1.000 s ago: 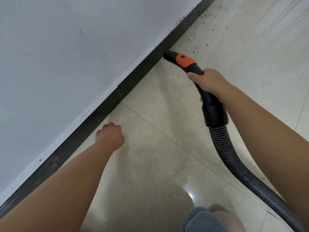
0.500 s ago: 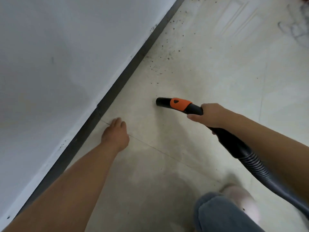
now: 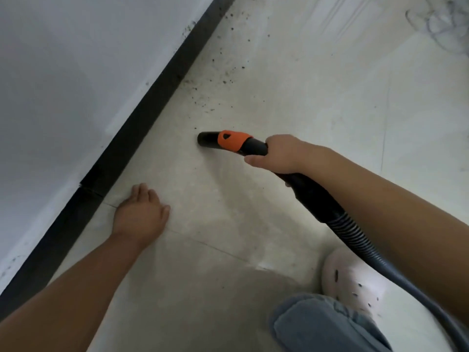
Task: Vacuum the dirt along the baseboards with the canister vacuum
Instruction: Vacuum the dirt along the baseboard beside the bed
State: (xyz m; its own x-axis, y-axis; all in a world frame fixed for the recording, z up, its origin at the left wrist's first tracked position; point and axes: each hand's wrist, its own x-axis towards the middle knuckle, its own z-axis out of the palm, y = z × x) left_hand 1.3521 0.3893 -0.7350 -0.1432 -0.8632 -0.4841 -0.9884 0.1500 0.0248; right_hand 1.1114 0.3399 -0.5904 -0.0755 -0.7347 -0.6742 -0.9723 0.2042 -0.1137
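My right hand (image 3: 281, 154) grips the black vacuum handle just behind its orange collar (image 3: 232, 140). The open black nozzle tip (image 3: 204, 139) points left, low over the pale tile floor and a short way out from the black baseboard (image 3: 142, 120). Dark dirt specks (image 3: 215, 80) lie scattered on the floor beyond the nozzle, along the baseboard. The grey ribbed hose (image 3: 355, 240) runs back under my right forearm to the lower right. My left hand (image 3: 139, 214) rests flat on the floor near the baseboard, fingers extended, holding nothing.
A white wall (image 3: 76, 72) rises above the baseboard on the left. My knee in grey-blue fabric (image 3: 324, 326) and a pale perforated shoe (image 3: 355, 278) are at the bottom right. A tangle of dark hair or thread (image 3: 446, 26) lies at the top right.
The nozzle has drawn back from the baseboard and the dirt patch toward me. My left hand, a fist a second ago, has opened flat on the floor. The view has shifted.
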